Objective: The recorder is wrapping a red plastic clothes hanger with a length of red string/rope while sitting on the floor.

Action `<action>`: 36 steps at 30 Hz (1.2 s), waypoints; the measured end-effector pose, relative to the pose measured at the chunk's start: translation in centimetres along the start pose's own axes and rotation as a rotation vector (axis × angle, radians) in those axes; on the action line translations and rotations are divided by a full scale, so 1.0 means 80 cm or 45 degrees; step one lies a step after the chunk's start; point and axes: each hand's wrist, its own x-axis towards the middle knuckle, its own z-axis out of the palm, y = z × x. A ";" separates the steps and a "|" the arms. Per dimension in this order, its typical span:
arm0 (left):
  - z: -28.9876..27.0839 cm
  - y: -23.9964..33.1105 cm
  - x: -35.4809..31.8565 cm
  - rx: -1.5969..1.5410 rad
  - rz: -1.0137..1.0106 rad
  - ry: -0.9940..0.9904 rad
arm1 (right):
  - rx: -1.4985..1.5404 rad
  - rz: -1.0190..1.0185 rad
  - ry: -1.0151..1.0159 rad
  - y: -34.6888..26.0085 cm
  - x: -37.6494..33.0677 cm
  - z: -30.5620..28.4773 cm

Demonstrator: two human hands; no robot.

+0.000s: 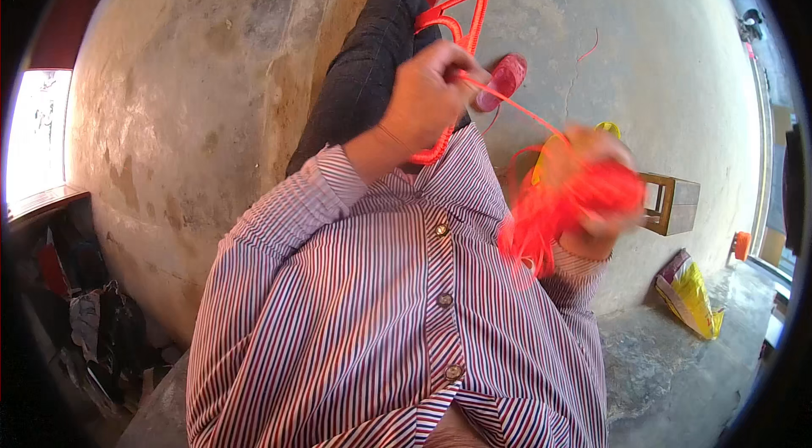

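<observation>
My left hand [427, 97] is closed, pinching a bright red-orange cord [516, 105] at the edge of a frame. That frame [478, 12] has a pointed corner at its far end and is wrapped in the same cord; it lies along my lap, partly hidden by the hand. To the right, my right hand [596, 148] is smeared by motion and grips a loose bundle of cord [605, 190], with strands hanging from it. A length of cord runs between the two hands.
My outstretched legs [364, 67] lie on the concrete floor [228, 67]. Reddish shoes [505, 82] are beside them. A small wooden stool [677, 204] and a crumpled yellow bag [694, 296] are at the right. Dark clutter [97, 329] sits at the lower left.
</observation>
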 end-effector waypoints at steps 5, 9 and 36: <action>-0.065 -0.042 -0.005 0.108 -0.741 0.171 | -1.977 0.347 -0.441 0.083 0.036 -0.070; -0.027 -0.072 -0.039 0.307 -0.742 0.121 | -1.905 0.510 -0.407 0.141 0.043 -0.054; -0.009 -0.059 0.010 -0.456 -0.686 0.371 | 0.690 -0.587 0.493 -0.171 0.013 -0.193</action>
